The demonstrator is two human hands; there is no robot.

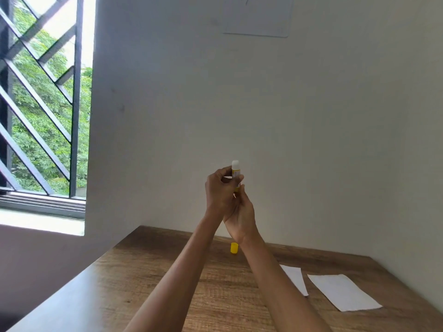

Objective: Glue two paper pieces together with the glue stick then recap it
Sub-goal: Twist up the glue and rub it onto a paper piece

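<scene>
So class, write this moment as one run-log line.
step: twisting glue up | glue stick: uncapped, raised in left hand and right hand | cap: on table | papers: unglued

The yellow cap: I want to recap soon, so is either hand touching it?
Apart. The head view shows the yellow cap standing alone on the table, while both hands hold the glue stick well above it.

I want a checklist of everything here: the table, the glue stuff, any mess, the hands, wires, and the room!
Surface: wooden table, against a wall.
Job's things: uncapped glue stick held up in the air; yellow cap standing on the table; two paper pieces lying apart, unglued.
Clutter: nothing seen.
Grips: left hand and right hand both grip the glue stick.
Cables: nothing seen.
Surroundings: barred window with trees outside; sheet on the wall.
</scene>
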